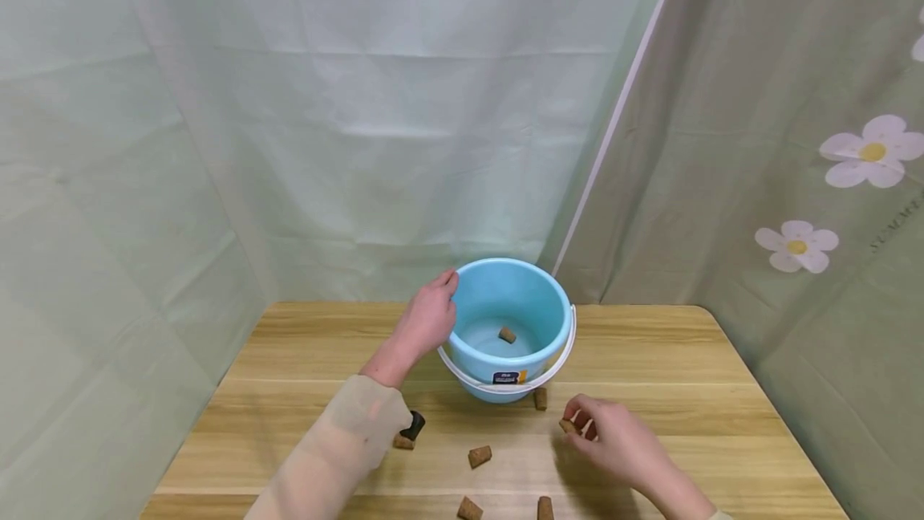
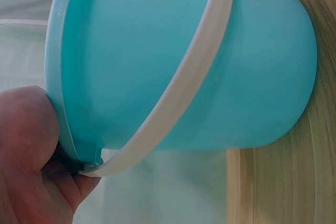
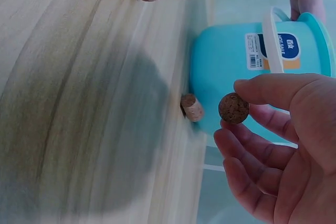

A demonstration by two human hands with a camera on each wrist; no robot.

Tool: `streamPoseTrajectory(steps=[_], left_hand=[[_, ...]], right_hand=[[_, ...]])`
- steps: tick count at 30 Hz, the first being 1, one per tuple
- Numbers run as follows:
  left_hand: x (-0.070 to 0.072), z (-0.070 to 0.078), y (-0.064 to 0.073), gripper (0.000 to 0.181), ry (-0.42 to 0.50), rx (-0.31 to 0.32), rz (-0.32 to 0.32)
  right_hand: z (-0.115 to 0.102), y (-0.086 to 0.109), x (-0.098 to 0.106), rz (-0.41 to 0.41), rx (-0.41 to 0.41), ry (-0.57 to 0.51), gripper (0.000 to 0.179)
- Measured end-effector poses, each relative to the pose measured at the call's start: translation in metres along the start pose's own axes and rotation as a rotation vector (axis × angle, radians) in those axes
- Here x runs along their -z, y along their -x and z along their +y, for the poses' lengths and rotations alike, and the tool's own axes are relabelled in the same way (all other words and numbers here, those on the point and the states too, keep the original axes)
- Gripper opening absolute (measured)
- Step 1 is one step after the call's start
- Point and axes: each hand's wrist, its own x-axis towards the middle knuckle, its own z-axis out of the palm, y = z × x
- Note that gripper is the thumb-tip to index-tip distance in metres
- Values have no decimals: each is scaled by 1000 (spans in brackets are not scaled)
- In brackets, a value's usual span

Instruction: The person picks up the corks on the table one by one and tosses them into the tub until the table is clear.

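A light blue bucket [image 1: 480,295] with a white handle [image 2: 181,85] stands upright on the table. My left hand [image 1: 426,315] grips its rim on the left, thumb outside and fingers partly hidden behind the edge in the left wrist view. One cork [image 1: 508,335] lies on the bucket's floor. To the right of the bucket and in front of it, my right hand [image 1: 612,438] pinches another cork [image 3: 233,108] between thumb and fingertips, held above the tabletop. A third cork [image 1: 541,400] lies close by the bucket's base.
Several more corks lie nearer the front of the wooden table [image 1: 650,359]: one cork [image 1: 480,456] in the middle, another cork [image 1: 404,442] by the left sleeve, a cork [image 1: 545,509] at the lower edge. Pale curtains [image 1: 404,143] hang behind and beside the table.
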Motion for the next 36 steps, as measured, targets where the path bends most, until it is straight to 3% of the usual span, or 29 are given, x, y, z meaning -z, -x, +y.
streamPoseTrajectory(steps=[36], left_hand=[[0,1,0,51,-2,8,1]], right_hand=[[-13,-9,35,39,4,-1,19]])
